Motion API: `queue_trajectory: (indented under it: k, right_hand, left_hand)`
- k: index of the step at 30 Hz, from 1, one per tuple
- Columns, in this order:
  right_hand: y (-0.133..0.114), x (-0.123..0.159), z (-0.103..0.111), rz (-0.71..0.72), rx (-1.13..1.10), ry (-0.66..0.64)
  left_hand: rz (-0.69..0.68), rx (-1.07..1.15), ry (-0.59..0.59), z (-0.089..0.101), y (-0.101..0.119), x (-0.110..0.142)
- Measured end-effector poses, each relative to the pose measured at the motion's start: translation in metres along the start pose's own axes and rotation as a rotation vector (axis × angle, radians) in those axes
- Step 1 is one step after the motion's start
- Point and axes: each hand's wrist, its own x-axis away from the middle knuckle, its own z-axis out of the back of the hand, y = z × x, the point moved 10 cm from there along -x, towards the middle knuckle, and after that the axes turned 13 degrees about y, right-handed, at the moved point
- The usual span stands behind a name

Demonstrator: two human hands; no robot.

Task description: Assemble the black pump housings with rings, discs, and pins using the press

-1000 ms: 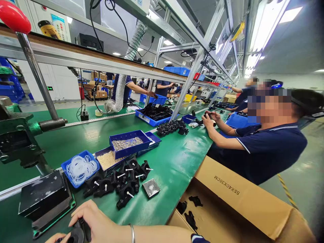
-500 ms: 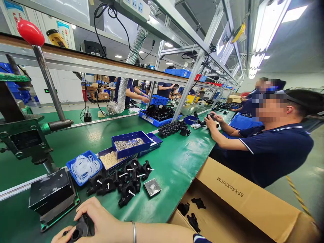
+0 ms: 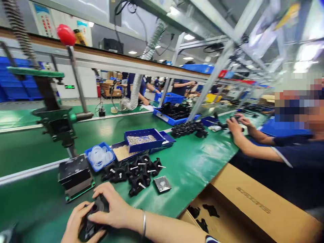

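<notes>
Low in the view, my left hand (image 3: 74, 223) and my right hand (image 3: 115, 206) grip a black plastic housing (image 3: 100, 205) from both sides, with a round hole in its upper face. The right wrist wears a metal bangle. Just beyond my hands, several black housings (image 3: 134, 172) with white pins sticking out lie in a group on the green bench mat (image 3: 187, 168). Beside them sits a square metal block (image 3: 162, 184). To the left of the group stands the hand press (image 3: 57, 125), its red knob (image 3: 66, 34) raised above a black base block (image 3: 76, 172).
Blue bins hold clear rings (image 3: 100, 156), pale granules (image 3: 124, 152) and small metal pins (image 3: 141, 139). An open cardboard box (image 3: 253, 202) with black parts stands at the bench's right edge. A co-worker (image 3: 291, 148) handles something dark farther right. A slanted metal post (image 3: 215, 74) rises behind the bins.
The view has swung left, so the scene sits farther right and more of the press shows. My left hand and the held housing are more fully in view.
</notes>
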Motion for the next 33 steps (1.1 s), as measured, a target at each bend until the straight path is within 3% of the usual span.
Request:
queue_trajectory:
  k: [5,8,12,15,18,22,25,28,31,33]
  right_hand:
    - [-0.003,0.010,-0.003,-0.097,0.013,-0.031]
    - [-0.006,0.014,-0.005,-0.133,0.024,-0.085]
    - [-0.039,-0.004,0.006,-0.057,0.066,-0.160]
    - [-0.087,-0.052,0.036,0.138,0.068,-0.076]
    - [-0.129,-0.126,0.069,0.335,0.075,0.114]
    - [-0.175,-0.231,0.075,0.512,0.099,0.173]
    - [-0.218,-0.275,0.067,0.622,0.130,0.109]
    - [-0.253,-0.272,0.073,0.597,0.122,0.074]
    - [-0.273,-0.230,0.097,0.580,-0.012,0.138]
    - [-0.272,-0.195,0.110,0.568,-0.144,0.166]
  left_hand:
    - [0.150,0.151,-0.063,-0.004,0.019,0.013]
    - [0.164,0.175,-0.082,-0.002,0.027,0.017]
    - [0.121,0.141,-0.074,0.027,0.055,-0.005]
    - [0.071,0.104,0.012,0.063,0.074,-0.051]
    - [0.043,0.103,0.037,0.082,0.074,-0.102]
    - [0.115,0.160,-0.024,0.076,0.048,-0.142]
    - [0.133,0.181,-0.048,0.066,0.038,-0.152]
    - [0.120,0.176,-0.056,0.061,0.036,-0.158]
    - [0.138,0.202,-0.096,0.056,0.033,-0.164]
    - [0.160,0.229,-0.127,0.052,0.030,-0.168]
